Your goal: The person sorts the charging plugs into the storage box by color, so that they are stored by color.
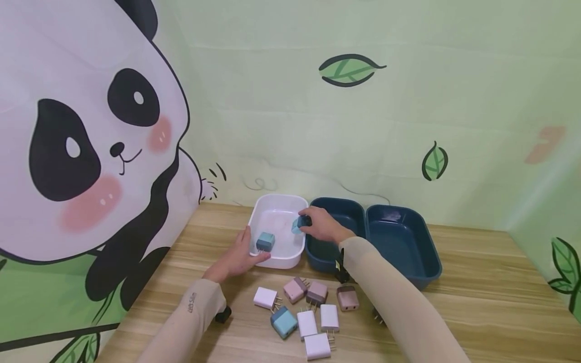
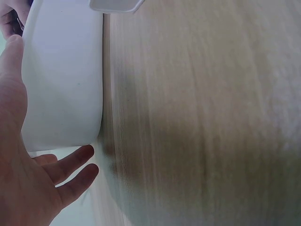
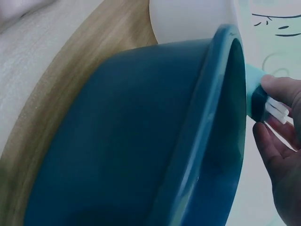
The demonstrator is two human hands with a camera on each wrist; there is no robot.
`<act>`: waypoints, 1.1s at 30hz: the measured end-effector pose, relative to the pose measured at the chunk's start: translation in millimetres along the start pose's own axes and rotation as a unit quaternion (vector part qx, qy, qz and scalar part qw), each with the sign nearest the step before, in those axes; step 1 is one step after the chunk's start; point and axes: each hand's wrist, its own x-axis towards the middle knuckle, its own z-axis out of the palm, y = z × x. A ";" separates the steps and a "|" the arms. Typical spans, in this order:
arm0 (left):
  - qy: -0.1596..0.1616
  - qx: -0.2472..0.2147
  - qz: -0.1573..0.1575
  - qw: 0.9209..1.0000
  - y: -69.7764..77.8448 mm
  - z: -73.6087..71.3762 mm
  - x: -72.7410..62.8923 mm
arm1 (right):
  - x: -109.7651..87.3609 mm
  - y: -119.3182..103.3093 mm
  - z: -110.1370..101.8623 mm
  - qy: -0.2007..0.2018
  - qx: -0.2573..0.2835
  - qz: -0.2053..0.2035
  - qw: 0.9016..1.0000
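Between thumb and fingers, my right hand (image 1: 324, 225) pinches a blue charger plug (image 3: 256, 94) with a darker end, over the right side of the white bin (image 1: 278, 262). In the right wrist view its metal prongs point back toward the palm. Another blue charger plug (image 1: 265, 241) lies inside the white bin, near its front left. My left hand (image 1: 236, 257) rests at that bin's front left corner, thumb over the front rim and the other fingers along the left side. In the left wrist view these fingers (image 2: 75, 176) are extended, only lightly bent.
Two dark blue bins (image 1: 336, 202) (image 1: 404, 242) stand side by side to the right of the white bin. In front lie several white charger plugs (image 1: 329, 317), several pink ones (image 1: 347, 298) and a blue one (image 1: 284, 322) on the wooden table (image 1: 490, 297). A printed cloth hangs behind.
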 end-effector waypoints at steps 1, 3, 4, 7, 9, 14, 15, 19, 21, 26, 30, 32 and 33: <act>0.000 0.000 -0.001 1.000 0.4 -0.2 -0.2 | 0.1 0.6 -0.6 0.002 -0.001 -0.004 1.000; -0.002 0.001 -0.001 1.000 0.8 -0.7 -0.2 | -0.4 2.3 -1.9 0.009 -0.006 -0.011 1.000; -0.003 0.002 0.000 1.000 0.8 -0.5 -0.2 | -1.2 3.6 -2.7 0.013 -0.008 -0.015 1.000; -0.003 0.001 0.001 1.000 0.8 -0.1 -0.4 | -4.9 6.5 -6.3 0.024 -0.017 -0.020 0.999; -0.002 -0.004 0.004 1.000 0.5 0.0 -0.3 | -8.6 8.3 -8.9 0.025 -0.023 -0.022 0.999; 0.000 -0.012 0.008 1.000 -0.3 -0.2 -0.2 | -21.8 11.0 -16.9 0.014 -0.046 -0.049 0.998; -0.001 -0.011 0.008 1.000 0.1 -0.5 -0.5 | -25.4 11.2 -18.5 0.014 -0.053 -0.058 0.997; -0.004 -0.007 0.008 1.000 2.3 -1.5 -2.0 | -41.4 9.7 -24.0 0.010 -0.076 -0.094 0.993; -0.005 -0.003 0.009 1.000 3.1 -1.9 -2.0 | -49.2 8.5 -25.8 0.010 -0.089 -0.108 0.990; -0.004 0.003 0.010 1.000 2.4 -1.2 -1.1 | -67.9 4.9 -30.1 0.002 -0.117 -0.134 0.984; -0.006 0.000 0.006 1.000 2.6 -0.9 -1.1 | -81.9 1.7 -32.4 -0.012 -0.123 -0.140 0.982; -0.007 -0.005 0.007 1.000 3.5 -1.2 -1.6 | -89.0 -0.4 -32.8 -0.018 -0.127 -0.147 0.981; -0.008 -0.006 0.009 1.000 4.0 -1.4 -2.0 | -92.4 -1.3 -32.8 -0.020 -0.128 -0.152 0.980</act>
